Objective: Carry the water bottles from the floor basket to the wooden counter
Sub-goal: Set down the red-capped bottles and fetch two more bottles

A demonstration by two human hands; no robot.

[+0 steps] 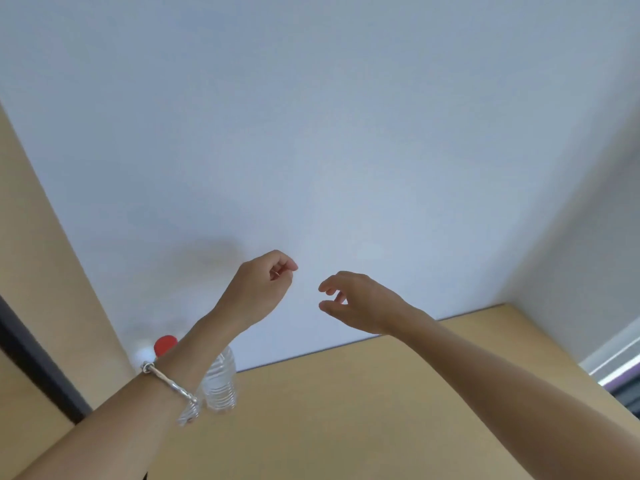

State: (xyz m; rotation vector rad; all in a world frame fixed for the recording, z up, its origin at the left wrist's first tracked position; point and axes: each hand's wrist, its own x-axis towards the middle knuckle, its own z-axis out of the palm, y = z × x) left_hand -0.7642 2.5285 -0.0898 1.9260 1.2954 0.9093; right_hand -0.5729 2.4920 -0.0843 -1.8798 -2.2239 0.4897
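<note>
A clear ribbed water bottle [221, 384] with a red cap [165, 344] stands on the wooden counter [363, 403] near the white wall, partly hidden behind my left forearm. My left hand [265, 282] is raised above the counter with its fingers curled in and nothing in it. Just to its right, my right hand [356, 299] hovers with fingers apart, also holding nothing. The two hands do not touch each other or the bottle. The floor basket is out of view.
A white wall [311, 150] fills most of the view behind the counter. A tan panel [45, 254] with a dark strip [38, 368] runs down the left. At the far right is a pale ledge [616, 362].
</note>
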